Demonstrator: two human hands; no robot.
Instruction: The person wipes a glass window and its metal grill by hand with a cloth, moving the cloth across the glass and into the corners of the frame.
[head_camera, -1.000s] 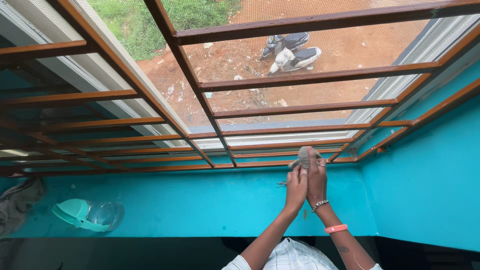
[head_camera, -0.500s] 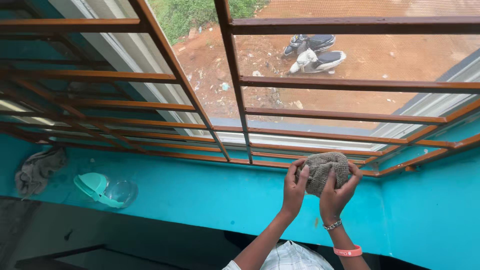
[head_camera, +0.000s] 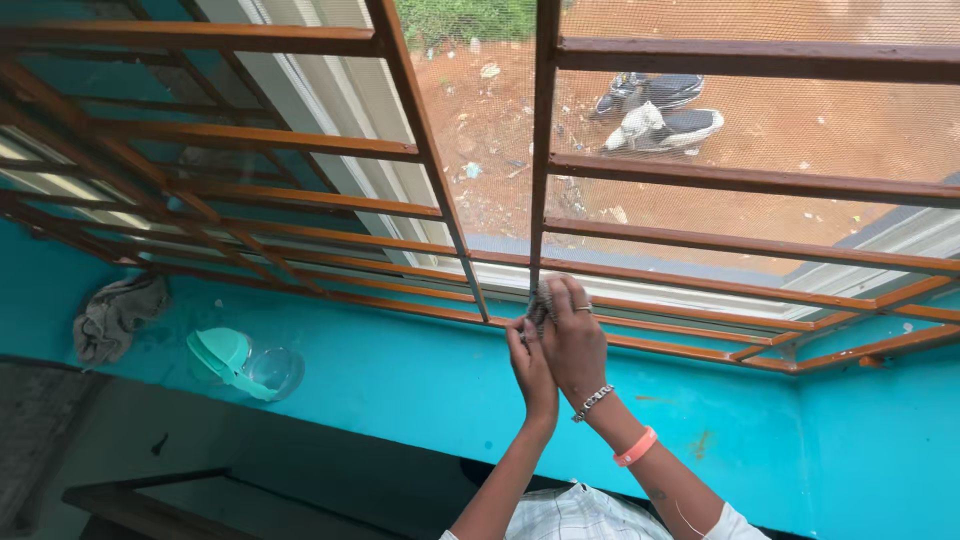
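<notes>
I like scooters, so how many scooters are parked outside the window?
2. Both stand close together on the red dirt seen through the mesh, top right: a dark scooter farther back and a white scooter just in front. Others may be hidden beyond the picture's edge.

**Turquoise, Rust and Grey**

We see a bright turquoise sill (head_camera: 400, 370) under rust-brown window bars (head_camera: 545, 150). Our grey-brown woven cloth (head_camera: 538, 308) shows between our hands; our right wrist wears a coral-pink band (head_camera: 636, 447) and a silver chain bracelet (head_camera: 594, 402). A mint-green lidded clear jar (head_camera: 245, 363) lies beside a grey rag (head_camera: 118, 315). Our shirt (head_camera: 580, 512) is white with thin dark checks.
</notes>
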